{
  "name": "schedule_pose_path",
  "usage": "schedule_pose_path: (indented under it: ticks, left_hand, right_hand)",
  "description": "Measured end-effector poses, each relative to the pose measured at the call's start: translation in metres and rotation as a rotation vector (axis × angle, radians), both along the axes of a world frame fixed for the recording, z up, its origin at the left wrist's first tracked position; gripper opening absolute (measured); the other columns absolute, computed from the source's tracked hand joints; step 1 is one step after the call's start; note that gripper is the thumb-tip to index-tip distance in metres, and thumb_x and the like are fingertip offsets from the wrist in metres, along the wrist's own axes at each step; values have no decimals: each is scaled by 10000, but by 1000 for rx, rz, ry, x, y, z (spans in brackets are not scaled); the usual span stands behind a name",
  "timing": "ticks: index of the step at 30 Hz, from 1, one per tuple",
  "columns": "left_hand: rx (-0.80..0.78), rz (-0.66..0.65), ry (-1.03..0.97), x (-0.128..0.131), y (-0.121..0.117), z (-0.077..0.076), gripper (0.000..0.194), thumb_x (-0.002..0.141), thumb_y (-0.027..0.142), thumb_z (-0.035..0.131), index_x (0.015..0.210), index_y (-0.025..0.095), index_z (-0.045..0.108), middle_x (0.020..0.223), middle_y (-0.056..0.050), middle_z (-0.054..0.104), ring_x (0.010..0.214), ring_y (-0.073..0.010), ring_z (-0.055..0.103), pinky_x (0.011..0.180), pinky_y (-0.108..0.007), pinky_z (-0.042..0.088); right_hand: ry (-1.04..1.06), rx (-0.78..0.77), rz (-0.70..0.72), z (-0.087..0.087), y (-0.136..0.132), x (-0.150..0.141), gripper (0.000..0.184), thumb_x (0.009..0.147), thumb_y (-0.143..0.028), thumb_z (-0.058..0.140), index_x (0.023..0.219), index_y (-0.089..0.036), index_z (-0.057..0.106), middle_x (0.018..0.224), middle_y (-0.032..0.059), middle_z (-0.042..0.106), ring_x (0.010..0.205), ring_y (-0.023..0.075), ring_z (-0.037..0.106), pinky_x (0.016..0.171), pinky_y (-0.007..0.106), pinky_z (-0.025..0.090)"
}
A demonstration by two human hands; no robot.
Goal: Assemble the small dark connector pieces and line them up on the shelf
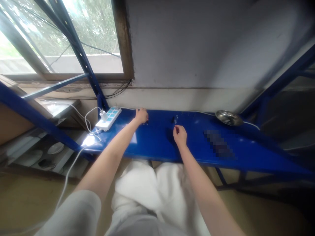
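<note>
My left hand (142, 116) reaches to the back of the blue shelf (155, 141), its fingers curled down at the surface. A few tiny pale bits (145, 124) lie by its fingertips; whatever it grips is hidden. Over the middle of the shelf, my right hand (180, 135) is closed in a pinch, with a small dark reddish spot showing at the fingertips, too small to name. Just beyond it sits a little group of dark and clear small pieces (175, 119), blurred.
A white power strip (109, 118) with a plugged-in white adapter stands at the left end, its cable hanging off the edge. A shiny metal dish (228, 118) is at the back right, near a pixelated dark object (219, 143). Blue uprights (81, 55) frame the shelf.
</note>
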State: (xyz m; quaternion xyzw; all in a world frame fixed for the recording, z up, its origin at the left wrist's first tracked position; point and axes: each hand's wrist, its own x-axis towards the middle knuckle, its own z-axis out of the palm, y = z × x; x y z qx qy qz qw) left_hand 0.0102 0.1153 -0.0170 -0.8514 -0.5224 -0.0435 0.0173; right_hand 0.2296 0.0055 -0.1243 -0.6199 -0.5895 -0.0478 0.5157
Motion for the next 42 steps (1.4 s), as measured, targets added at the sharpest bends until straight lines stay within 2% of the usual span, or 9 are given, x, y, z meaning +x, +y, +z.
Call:
schedule_pose_path:
  ticks: [14,17,19,23,26,29,34,39,42]
  left_hand:
    - [-42,23,27,-1,1,-2,182,722,309,626,857,203,684,1163,-92,521,1159,-293,356,980,-501,221]
    - [-24,29,4,1,-1,0,291,740,331,603,995,199,647,1199,-102,507,1162,-298,362,973,-493,236]
    - [44,4,-72,5,-6,2,360,786,325,542,1119,191,581,1233,-111,493,1156,-288,378,966,-482,250]
    - [164,-136,-265,27,-21,3,389,871,264,378,1238,176,472,1261,-108,490,1136,-242,422,965,-429,275]
    - [111,-284,-322,53,-36,-9,409,883,252,338,1279,203,431,1292,-93,472,1181,-224,398,971,-394,293]
    - [-14,-338,-307,80,-50,-29,459,873,241,336,1332,247,361,1348,-83,419,1210,-239,369,983,-446,287]
    - [-182,-251,-264,114,-55,-56,564,863,243,318,1411,249,183,1423,-102,307,1242,-285,316,964,-499,293]
    - [-132,-145,-260,130,-40,-63,573,874,241,300,1423,232,135,1424,-112,298,1231,-288,325,970,-490,285]
    - [-160,-107,-213,135,-33,-64,557,877,238,315,1414,240,171,1435,-111,281,1238,-297,323,981,-503,266]
  right_hand:
    - [24,-18,5,1,0,0,247,826,-283,408,882,-144,604,803,88,609,684,173,544,679,332,456]
    - [21,-11,2,0,0,0,252,826,-283,403,886,-143,603,806,89,607,689,173,543,683,332,455]
    - [19,-11,1,0,0,0,256,828,-284,399,890,-141,602,809,90,606,693,173,542,687,331,454]
    - [24,-20,5,0,0,1,261,827,-290,398,893,-137,600,795,88,599,672,170,531,676,326,449]
    - [30,-19,3,0,0,1,259,827,-289,395,892,-142,599,789,85,601,657,168,526,663,324,449]
    - [38,-11,-7,1,0,1,253,824,-281,398,886,-141,600,814,94,611,698,175,541,675,321,453]
    - [70,-4,-2,3,0,0,245,815,-273,403,875,-138,598,839,106,619,756,186,563,704,326,463]
    - [114,-14,-4,6,-2,-1,241,808,-269,411,871,-135,601,843,107,623,759,188,567,711,328,467]
    - [130,-20,1,7,-3,-1,238,808,-273,412,872,-144,602,855,106,625,778,192,572,719,332,468]
